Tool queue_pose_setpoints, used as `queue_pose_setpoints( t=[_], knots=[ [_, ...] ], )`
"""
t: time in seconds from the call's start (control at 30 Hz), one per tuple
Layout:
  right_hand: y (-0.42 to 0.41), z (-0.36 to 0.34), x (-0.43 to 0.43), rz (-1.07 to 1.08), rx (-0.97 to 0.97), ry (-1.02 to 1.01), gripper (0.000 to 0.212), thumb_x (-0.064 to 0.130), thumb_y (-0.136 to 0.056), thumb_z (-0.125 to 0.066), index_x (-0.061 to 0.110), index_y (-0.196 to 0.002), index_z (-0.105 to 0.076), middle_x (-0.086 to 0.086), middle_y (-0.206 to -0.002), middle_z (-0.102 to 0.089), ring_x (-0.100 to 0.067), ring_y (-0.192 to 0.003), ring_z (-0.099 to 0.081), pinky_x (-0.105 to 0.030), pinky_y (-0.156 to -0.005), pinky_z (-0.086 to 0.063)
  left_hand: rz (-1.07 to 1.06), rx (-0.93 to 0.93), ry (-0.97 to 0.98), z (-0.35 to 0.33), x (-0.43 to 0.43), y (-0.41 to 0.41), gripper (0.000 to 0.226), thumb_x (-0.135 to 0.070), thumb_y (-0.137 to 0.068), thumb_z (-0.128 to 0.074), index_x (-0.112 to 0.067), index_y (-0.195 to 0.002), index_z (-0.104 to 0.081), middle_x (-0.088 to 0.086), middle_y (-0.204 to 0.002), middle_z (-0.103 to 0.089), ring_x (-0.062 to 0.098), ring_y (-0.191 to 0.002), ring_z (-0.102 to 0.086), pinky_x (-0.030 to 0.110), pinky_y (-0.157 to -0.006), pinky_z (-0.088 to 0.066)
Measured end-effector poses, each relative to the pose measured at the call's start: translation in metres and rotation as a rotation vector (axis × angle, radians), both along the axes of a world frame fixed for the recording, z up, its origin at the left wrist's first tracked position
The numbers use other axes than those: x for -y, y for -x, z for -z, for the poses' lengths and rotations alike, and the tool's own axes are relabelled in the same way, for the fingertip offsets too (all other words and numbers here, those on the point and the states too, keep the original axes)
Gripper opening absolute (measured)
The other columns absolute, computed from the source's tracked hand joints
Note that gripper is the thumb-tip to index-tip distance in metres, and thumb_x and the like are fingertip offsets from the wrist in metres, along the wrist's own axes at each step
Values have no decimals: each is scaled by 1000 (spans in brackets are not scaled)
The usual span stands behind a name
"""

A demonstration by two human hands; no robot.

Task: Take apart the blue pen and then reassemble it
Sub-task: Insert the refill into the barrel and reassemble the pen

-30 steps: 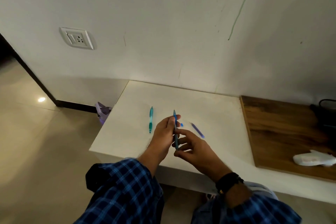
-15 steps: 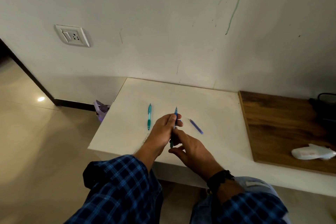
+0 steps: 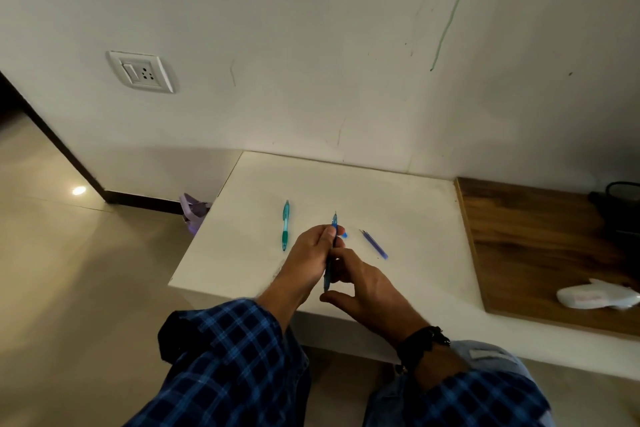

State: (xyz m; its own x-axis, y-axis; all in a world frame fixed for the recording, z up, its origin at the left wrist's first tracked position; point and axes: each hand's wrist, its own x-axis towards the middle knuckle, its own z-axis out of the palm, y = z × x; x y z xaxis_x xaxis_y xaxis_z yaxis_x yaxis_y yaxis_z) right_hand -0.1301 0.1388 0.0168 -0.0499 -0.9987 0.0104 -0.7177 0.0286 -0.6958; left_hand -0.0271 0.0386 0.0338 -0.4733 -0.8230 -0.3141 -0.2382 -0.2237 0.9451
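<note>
The blue pen [image 3: 329, 269] stands nearly upright above the front of the white table [image 3: 398, 215], tip pointing away from me. My left hand [image 3: 308, 253] grips its upper part between thumb and fingers. My right hand [image 3: 363, 284] holds the lower barrel with its fingertips. A small blue piece [image 3: 344, 235] lies on the table just behind my left fingers.
A teal pen [image 3: 285, 225] lies left of my hands and a purple pen [image 3: 374, 243] lies to the right. A wooden board [image 3: 540, 246] adjoins the table on the right, with a white object [image 3: 595, 295] on it. A purple bin [image 3: 194, 212] stands on the floor.
Both hands have stayed on the blue pen; my right fingers have shifted slightly along its lower barrel. The view has tilted a little.
</note>
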Motion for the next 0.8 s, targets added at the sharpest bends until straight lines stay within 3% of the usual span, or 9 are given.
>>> queue_pose_setpoints(
  t=[0.07, 0.2, 0.37, 0.5, 0.6, 0.7, 0.8],
  knots=[
    [1, 1, 2, 7, 14, -18, 67, 34, -92, -72, 24, -147, -36, 0, -134, -64, -12, -116, -63, -10, -97, -43, -10, 8, 1, 0, 1, -1, 29, -37, -106, -35, -27, -111, -62, -2, -99, -66, 12, -93, -65, 31, -86, -54],
    [-2, 4, 0, 1, -35, 52, 60, 32, -95, -68, 19, -146, -40, -2, -131, -66, -14, -114, -64, -16, -102, -47, -13, -8, -33, 0, 2, 0, 32, -38, -106, -34, -25, -109, -63, 7, -100, -66, 27, -103, -67, 41, -95, -56],
    [-3, 7, -1, 4, -39, 76, 60, 31, -96, -65, 16, -148, -38, -4, -132, -65, -16, -116, -64, -23, -104, -48, -6, -34, -34, 3, 3, 1, 32, -39, -106, -34, -25, -108, -63, 5, -93, -64, 21, -92, -66, 44, -94, -57],
    [-6, 4, -1, -3, 9, 34, 63, 33, -96, -66, 20, -150, -35, -1, -135, -61, -12, -117, -61, -17, -104, -46, -32, -40, -38, 3, 5, -1, 30, -38, -106, -35, -28, -103, -63, 5, -94, -65, 23, -94, -66, 44, -96, -56],
    [-4, 3, -1, 18, -20, 49, 59, 30, -96, -66, 19, -148, -38, -2, -133, -63, -12, -116, -62, -4, -98, -39, -41, -57, -65, 1, 7, -1, 31, -37, -106, -34, -24, -107, -63, 7, -95, -64, 24, -95, -65, 43, -98, -54],
    [-5, 1, -2, 30, -10, 35, 59, 31, -96, -66, 19, -147, -39, -2, -133, -64, -14, -116, -62, -16, -103, -45, -12, -73, -76, 1, 4, -3, 33, -36, -107, -33, -20, -108, -62, 5, -90, -62, 19, -89, -62, 43, -98, -53],
    [-4, -4, -1, 57, 54, -70, 66, 35, -90, -73, 24, -145, -38, 0, -133, -63, -12, -116, -62, -22, -104, -47, 46, -28, -16, 3, 0, -3, 31, -37, -106, -35, -25, -108, -64, 3, -98, -67, 17, -98, -66, 39, -97, -54]
  ],
)
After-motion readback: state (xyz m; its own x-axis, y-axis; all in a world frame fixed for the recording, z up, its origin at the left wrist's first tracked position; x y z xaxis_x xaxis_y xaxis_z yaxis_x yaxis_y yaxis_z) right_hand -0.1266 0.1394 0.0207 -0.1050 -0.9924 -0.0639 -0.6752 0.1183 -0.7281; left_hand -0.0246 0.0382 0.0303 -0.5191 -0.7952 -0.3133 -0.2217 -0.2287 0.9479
